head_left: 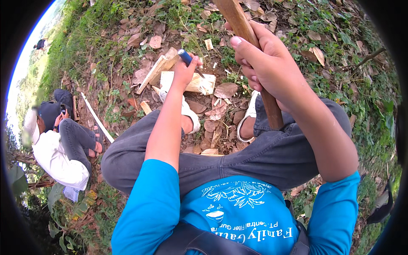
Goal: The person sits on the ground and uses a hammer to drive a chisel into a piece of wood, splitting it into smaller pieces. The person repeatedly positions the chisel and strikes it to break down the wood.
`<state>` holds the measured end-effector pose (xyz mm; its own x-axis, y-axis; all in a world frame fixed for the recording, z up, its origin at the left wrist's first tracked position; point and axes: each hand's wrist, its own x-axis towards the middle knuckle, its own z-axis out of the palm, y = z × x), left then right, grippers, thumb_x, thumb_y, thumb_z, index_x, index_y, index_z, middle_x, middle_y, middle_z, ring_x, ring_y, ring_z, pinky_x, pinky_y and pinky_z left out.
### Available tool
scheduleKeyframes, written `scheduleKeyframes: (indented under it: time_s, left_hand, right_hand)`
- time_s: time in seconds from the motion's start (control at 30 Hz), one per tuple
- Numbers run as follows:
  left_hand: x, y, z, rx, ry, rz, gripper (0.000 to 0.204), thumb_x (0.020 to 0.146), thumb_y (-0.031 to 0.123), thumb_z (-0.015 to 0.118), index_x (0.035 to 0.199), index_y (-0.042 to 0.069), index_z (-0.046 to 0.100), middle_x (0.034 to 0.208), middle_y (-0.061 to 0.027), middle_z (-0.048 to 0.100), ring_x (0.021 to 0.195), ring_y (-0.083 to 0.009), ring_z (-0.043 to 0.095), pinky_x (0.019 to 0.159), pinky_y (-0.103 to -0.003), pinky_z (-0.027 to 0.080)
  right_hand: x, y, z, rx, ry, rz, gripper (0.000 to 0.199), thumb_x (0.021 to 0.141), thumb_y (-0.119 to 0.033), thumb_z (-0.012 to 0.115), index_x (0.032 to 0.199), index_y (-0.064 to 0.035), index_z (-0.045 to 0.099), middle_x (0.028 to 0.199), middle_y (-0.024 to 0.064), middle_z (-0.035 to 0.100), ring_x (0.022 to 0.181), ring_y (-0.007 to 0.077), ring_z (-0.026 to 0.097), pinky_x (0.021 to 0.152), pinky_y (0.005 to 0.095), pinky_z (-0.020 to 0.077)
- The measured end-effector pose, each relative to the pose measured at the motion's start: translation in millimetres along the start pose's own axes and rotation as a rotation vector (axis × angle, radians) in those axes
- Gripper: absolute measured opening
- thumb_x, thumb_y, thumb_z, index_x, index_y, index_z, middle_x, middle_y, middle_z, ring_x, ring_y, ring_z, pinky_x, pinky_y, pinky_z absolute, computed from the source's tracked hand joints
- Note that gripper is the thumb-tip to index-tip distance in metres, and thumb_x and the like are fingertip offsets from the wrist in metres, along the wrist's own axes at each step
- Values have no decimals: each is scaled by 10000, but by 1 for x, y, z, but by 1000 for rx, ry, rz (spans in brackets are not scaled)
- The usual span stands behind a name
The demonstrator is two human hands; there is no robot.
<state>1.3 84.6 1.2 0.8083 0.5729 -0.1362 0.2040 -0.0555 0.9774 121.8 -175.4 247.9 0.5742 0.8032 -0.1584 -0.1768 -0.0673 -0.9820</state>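
Note:
My left hand (pixel 185 74) is closed around a chisel with a blue handle (pixel 185 56). The chisel's blade slants down to a pale wooden block (pixel 193 84) lying on the ground between my feet, near a rough cut area at its right end. Raised higher on the right, my right hand (pixel 267 61) grips a thick brown wooden handle (pixel 239 20). That handle's upper end runs out of view at the top, so I cannot tell what it carries. Its lower end reaches down in front of my right leg.
Two boards (pixel 153 75) lean just left of the block. Wood chips (pixel 208 44) and dry leaves (pixel 226 90) litter the ground. My white shoes (pixel 191 114) flank the work. At the left sits another person (pixel 59 155) beside a long pale strip (pixel 97 118).

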Motion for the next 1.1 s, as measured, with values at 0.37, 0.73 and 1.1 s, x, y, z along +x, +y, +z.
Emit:
scheduleKeyframes:
  time_s: [0.37, 0.73, 1.1]
  left_hand:
    - [-1, -5, 40, 41, -42, 94, 232, 992, 241, 678, 1024, 46, 556, 911, -43, 674, 914, -150, 695, 858, -317, 519]
    - [-11, 8, 42, 304, -37, 110, 325, 967, 350, 677, 1071, 59, 580, 919, -96, 644, 868, -218, 609, 831, -380, 496]
    - [-12, 8, 47, 179, 15, 43, 399, 933, 430, 688, 870, 44, 610, 743, -121, 622, 724, -281, 598, 709, -407, 483]
  right_hand:
    - [2, 6, -1, -41, 33, 11, 415, 1034, -249, 569, 1402, -73, 489, 782, -61, 444, 510, -23, 372, 424, 164, 336]
    - [0, -11, 18, -16, 29, 166, 432, 1059, -203, 523, 1463, -72, 447, 714, -77, 388, 478, -12, 351, 397, 168, 326]
    - [0, -5, 25, -44, 36, 204, 435, 1066, -220, 525, 1473, -91, 439, 707, -62, 382, 463, -6, 346, 389, 171, 326]
